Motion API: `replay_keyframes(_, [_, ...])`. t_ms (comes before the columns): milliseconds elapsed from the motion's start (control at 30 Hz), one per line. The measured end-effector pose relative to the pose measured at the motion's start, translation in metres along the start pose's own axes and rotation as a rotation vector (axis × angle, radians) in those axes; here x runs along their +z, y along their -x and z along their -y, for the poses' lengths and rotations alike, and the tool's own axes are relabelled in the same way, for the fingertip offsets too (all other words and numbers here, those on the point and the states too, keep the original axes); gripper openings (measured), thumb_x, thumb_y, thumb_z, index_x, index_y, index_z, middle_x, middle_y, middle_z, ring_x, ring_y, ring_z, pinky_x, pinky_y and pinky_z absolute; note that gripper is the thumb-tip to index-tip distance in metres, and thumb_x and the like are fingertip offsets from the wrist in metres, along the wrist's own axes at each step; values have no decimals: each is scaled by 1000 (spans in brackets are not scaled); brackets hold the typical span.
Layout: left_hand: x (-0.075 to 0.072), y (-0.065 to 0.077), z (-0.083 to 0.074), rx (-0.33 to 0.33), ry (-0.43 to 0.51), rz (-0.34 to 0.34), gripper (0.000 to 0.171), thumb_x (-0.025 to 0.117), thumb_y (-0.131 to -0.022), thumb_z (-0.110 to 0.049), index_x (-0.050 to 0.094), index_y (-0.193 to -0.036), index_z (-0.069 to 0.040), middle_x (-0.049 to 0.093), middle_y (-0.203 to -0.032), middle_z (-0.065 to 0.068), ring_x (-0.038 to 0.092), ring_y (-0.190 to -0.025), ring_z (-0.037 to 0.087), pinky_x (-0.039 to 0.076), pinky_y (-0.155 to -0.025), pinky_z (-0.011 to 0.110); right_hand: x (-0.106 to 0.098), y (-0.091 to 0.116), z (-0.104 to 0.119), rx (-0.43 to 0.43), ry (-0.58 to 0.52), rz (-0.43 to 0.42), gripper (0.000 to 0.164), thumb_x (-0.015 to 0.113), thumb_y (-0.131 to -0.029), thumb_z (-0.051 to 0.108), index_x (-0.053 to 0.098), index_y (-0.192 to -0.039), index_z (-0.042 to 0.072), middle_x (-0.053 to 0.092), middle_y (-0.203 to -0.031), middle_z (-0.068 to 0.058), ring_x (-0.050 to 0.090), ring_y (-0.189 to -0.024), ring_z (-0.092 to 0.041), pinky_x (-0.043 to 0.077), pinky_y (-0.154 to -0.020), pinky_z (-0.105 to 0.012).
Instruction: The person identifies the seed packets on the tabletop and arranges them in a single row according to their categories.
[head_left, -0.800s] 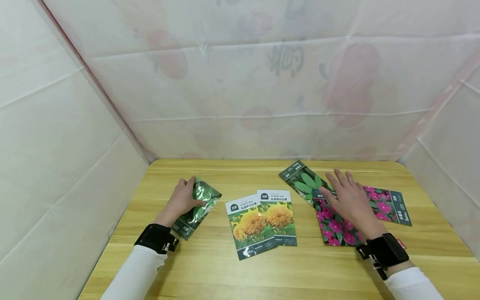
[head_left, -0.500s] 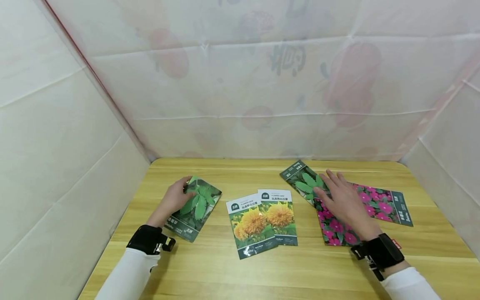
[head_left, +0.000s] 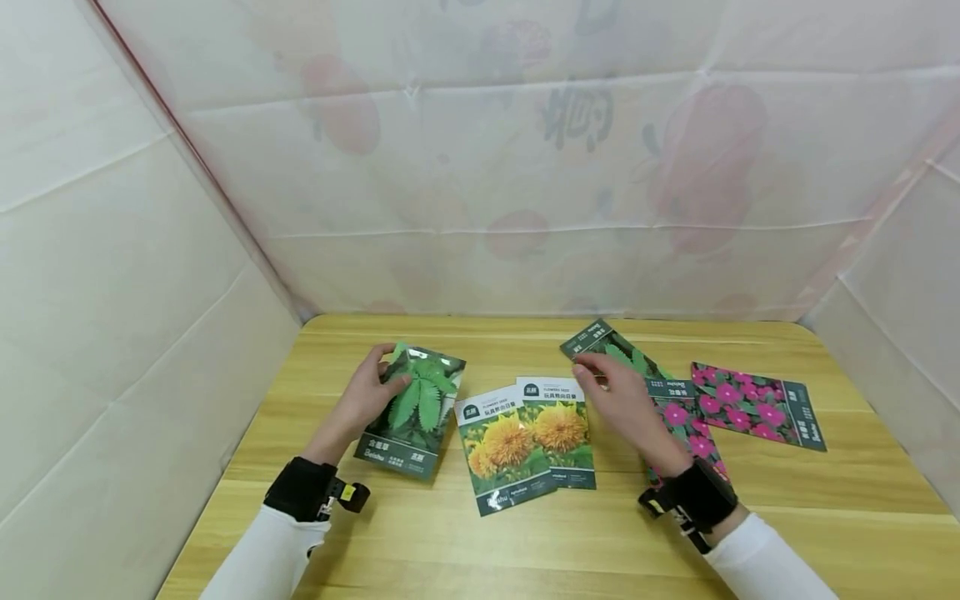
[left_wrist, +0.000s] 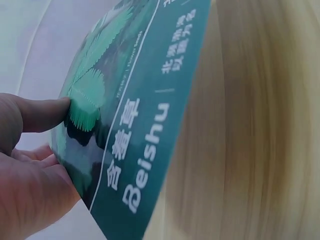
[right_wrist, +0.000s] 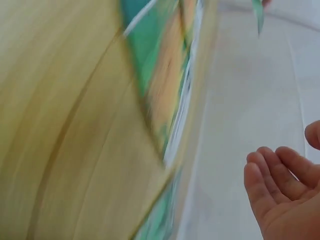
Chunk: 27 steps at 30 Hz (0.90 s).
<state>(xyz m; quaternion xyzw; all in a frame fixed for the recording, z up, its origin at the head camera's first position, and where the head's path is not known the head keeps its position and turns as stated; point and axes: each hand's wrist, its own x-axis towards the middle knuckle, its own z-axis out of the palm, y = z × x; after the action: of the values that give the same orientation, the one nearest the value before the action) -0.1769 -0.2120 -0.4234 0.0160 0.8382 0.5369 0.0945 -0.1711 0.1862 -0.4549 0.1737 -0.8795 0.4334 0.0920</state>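
My left hand point(head_left: 366, 393) pinches a seed packet with a green fern-like leaf point(head_left: 422, 408) by its upper left side, thumb on the printed face. In the left wrist view that packet point(left_wrist: 145, 135) is tilted, its lower edge off the wood. Two seed packets with orange sunflowers, a left one point(head_left: 504, 454) and a right one point(head_left: 558, 429), overlap in the middle of the table. My right hand point(head_left: 622, 404) is just right of them, over the pink-flower and leaf packets. It holds nothing; its fingers point(right_wrist: 280, 175) are loosely bent in the right wrist view.
On the right of the wooden table point(head_left: 540, 550) lie another leaf packet point(head_left: 596, 337) and two pink-flower packets, one nearer point(head_left: 701, 442) and one farther right point(head_left: 757, 404). A pale printed cloth point(head_left: 465, 192) hangs behind the table, with white cloth at both sides.
My left hand has turned the leaf packet more upright, lifted it and shifted it right, towards the sunflower packets. My right hand has moved left from the pink-flower packets, its spread fingers now bent.
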Motion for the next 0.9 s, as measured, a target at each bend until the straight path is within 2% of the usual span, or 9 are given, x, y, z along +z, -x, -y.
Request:
replay_keyframes(67, [8,0,-4,3,21,4,66,56,-108,-7,20,-163,-4,19,-163,36,22,-151,50,34,-118,64,11,-3,12,16,-68,21,47,51,-111,38,60,-141,2,68,-126,-16,65,-114,-32,59,-90,-49])
replay_keyframes(167, [21,-1,-9,8,55,3,66,57,-107,-7,21,-162,-4,19,-163,35,21,-152,48,34,-119,64,37,-8,3,10,-115,48,44,52,-111,38,62,-139,6,69,-122,-12,67,-109,-26,60,-85,-41])
replay_keyframes(300, [33,-1,-15,13,97,-5,66,58,-107,-7,22,-162,-5,21,-162,35,21,-152,46,33,-119,64,65,-12,0,58,-223,114,46,52,-110,42,64,-137,7,70,-118,-5,67,-106,-19,59,-89,-33])
replay_keyframes(400, [40,-1,-16,15,123,-7,66,59,-107,-8,22,-162,-5,18,-164,34,17,-154,45,29,-121,64,69,-14,24,131,-337,165,51,55,-108,44,64,-135,1,72,-115,-8,69,-106,-22,60,-93,-36])
replay_keyframes(467, [44,-2,-17,13,139,-8,66,58,-107,-9,21,-162,-6,16,-165,33,14,-155,44,26,-122,65,69,-15,40,165,-407,197,49,57,-108,37,64,-133,-5,72,-113,-16,70,-104,-29,61,-92,-43])
replay_keyframes(567, [48,-2,-16,9,161,-13,66,58,-107,-9,20,-162,-6,15,-166,32,13,-156,44,25,-123,65,69,-18,57,224,-473,220,38,61,-107,25,66,-129,-6,72,-110,-21,71,-101,-33,61,-93,-48])
replay_keyframes(667, [52,-2,-15,11,188,-18,66,58,-107,-7,20,-161,-5,18,-164,34,18,-154,45,29,-121,65,72,-21,64,284,-513,220,29,62,-106,16,68,-125,-6,73,-104,-20,72,-97,-31,61,-92,-49])
replay_keyframes(800, [55,-3,-15,15,199,-18,66,59,-107,-7,21,-161,-3,24,-161,35,26,-151,46,34,-118,64,77,-23,66,345,-563,199,26,63,-105,9,66,-124,-8,74,-98,-16,72,-91,-29,61,-90,-52])
replay_keyframes(900, [55,-3,-15,24,192,-15,64,59,-107,-10,24,-160,-2,35,-153,33,36,-144,43,39,-115,59,80,-24,66,365,-571,190,26,63,-104,6,65,-125,-10,73,-96,-14,72,-88,-27,62,-89,-52])
